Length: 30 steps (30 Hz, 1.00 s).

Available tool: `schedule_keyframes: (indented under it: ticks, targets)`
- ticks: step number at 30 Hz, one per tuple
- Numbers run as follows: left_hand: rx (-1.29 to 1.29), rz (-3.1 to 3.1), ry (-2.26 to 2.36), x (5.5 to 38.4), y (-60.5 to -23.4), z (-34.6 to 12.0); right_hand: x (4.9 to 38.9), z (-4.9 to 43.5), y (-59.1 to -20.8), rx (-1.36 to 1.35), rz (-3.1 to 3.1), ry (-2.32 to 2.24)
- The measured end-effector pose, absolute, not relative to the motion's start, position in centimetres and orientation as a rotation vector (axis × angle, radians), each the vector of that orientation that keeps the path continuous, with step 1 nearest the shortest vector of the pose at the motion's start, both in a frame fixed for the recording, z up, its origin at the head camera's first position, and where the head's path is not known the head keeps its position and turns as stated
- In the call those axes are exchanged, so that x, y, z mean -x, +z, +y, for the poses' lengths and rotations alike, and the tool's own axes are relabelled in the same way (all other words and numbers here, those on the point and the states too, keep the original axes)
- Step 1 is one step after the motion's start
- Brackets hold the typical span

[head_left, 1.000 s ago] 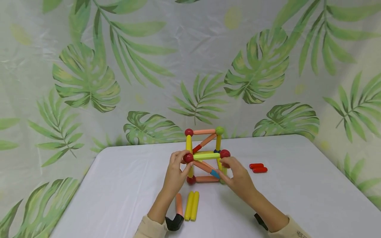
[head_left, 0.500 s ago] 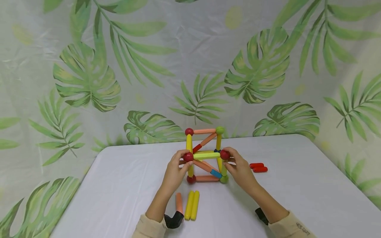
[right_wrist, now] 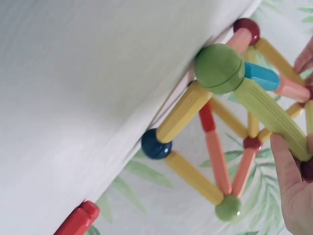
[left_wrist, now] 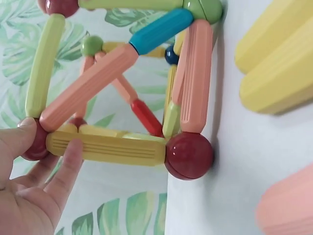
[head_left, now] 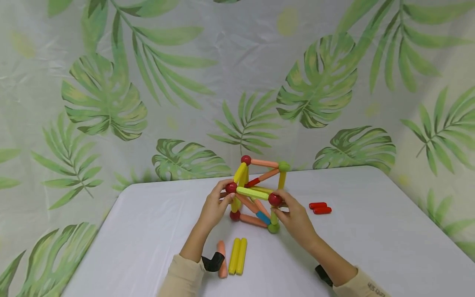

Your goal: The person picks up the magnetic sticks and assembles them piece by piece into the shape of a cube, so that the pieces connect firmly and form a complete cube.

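Note:
A cube-like frame of magnetic rods and balls stands on the table. My left hand (head_left: 216,204) grips the red ball (head_left: 231,187) at its upper front left corner. In the left wrist view a finger touches the yellow rod (left_wrist: 107,148) below that ball. My right hand (head_left: 297,216) holds the red ball (head_left: 275,199) at the upper front right corner, and its fingers lie along the lime upright rod (right_wrist: 274,117). A lime rod (head_left: 253,193) joins both red balls. An orange-and-blue diagonal (left_wrist: 93,85) crosses the front face. A green ball (head_left: 273,228) sits at the lower right corner.
Two yellow rods (head_left: 237,255) lie side by side in front of the frame, beside an orange rod (head_left: 222,270) partly hidden by the left wrist's black strap. Two short red rods (head_left: 320,207) lie to the right. A leaf-print cloth (head_left: 185,103) hangs behind the table.
My right hand has taken hold of the upper right red ball. The whole frame has turned, its front right corner swinging nearer and its back shifting right.

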<state>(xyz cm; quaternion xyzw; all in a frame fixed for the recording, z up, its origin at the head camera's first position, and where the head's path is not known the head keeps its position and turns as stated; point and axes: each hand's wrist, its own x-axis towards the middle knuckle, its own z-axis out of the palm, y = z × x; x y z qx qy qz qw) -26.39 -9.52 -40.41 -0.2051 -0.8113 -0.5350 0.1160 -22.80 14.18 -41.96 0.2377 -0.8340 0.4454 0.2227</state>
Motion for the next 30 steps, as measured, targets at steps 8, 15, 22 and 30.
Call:
schedule_keyframes:
  ticks: [8,15,22,30]
  targets:
    - [0.66,-2.357,-1.601,27.8,-40.3,-10.0,22.0,12.5,-41.9,-0.635,-2.326,1.228]
    - [0.623,-2.36,-1.405,27.6,-41.4,-9.8,22.5,14.3,-41.8,-0.675,-2.234,1.116]
    - [0.676,-2.152,-1.225,24.8,-40.4,-6.0,26.1,17.6,-40.3,-0.58,-2.091,1.035]
    - [0.842,-2.394,-0.976,22.8,-40.7,-2.3,29.8,18.5,-41.3,-0.567,-2.273,1.105]
